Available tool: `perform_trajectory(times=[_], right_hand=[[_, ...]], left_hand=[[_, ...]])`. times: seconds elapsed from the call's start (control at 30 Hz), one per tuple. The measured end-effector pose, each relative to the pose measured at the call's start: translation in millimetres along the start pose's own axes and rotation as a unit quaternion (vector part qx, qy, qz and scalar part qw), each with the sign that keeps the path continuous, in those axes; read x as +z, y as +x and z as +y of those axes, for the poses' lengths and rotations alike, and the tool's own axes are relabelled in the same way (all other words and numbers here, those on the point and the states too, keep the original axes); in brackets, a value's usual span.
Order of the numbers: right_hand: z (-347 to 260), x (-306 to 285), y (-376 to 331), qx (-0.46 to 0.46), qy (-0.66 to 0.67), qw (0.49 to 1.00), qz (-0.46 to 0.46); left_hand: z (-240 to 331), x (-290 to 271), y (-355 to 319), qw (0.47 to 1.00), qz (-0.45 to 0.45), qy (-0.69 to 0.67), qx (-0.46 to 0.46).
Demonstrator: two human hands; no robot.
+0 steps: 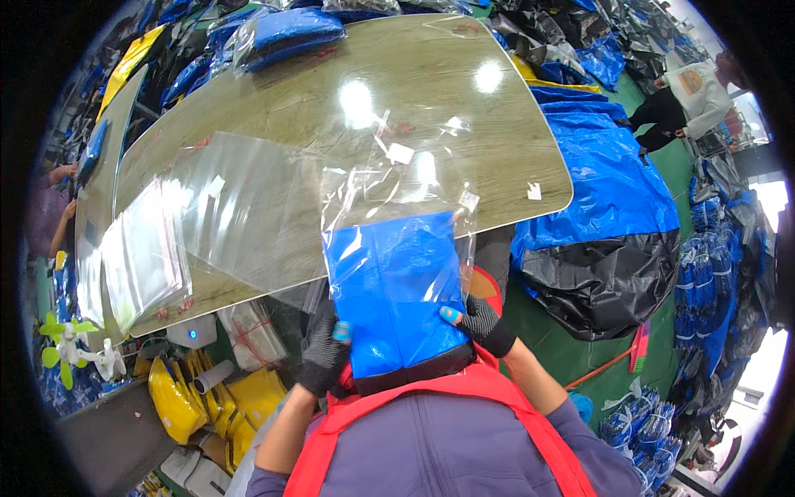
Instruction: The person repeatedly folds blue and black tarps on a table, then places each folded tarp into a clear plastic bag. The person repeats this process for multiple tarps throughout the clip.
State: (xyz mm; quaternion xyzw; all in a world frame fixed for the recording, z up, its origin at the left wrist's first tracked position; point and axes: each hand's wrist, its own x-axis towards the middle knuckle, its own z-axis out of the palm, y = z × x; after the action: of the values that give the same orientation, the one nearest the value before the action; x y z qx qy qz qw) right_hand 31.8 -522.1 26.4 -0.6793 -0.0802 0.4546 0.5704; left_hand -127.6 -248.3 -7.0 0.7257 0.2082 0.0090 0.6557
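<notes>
A folded blue plastic sheet with a black end lies close to my body, at the table's near edge. Its upper part is inside a clear plastic bag that spreads onto the table. Gripping the sheet's lower left edge is my left hand, in a dark fingerless glove, with its thumb on top. At the right edge my right hand, gloved the same way, pinches the sheet with the thumb on top. The other fingers of both hands are mostly hidden underneath or at the side.
More clear bags lie on the wood-grain table. A packed blue bundle sits at its far edge. Right of the table stands a large blue and black sack; a person is beyond it. A small green fan is at left.
</notes>
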Motion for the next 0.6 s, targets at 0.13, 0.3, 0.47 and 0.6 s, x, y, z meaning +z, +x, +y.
perform_trajectory(times=[0.13, 0.3, 0.47, 0.6], right_hand=[[-3, -3, 2, 0.02, 0.045, 0.999, -0.004], [4, -4, -11, 0.004, 0.028, 1.0, -0.005], [18, 8, -30, -0.055, 0.054, 0.997, -0.016], [-12, 8, -31, -0.11, -0.127, 0.982, -0.082]], left_hand=[[20, -10, 31, 0.991, 0.101, 0.072, 0.043], [48, 10, 21, 0.907, 0.111, 0.354, 0.197], [37, -5, -2, 0.983, 0.052, -0.157, -0.085], [41, -17, 60, 0.987, 0.131, -0.002, 0.093]])
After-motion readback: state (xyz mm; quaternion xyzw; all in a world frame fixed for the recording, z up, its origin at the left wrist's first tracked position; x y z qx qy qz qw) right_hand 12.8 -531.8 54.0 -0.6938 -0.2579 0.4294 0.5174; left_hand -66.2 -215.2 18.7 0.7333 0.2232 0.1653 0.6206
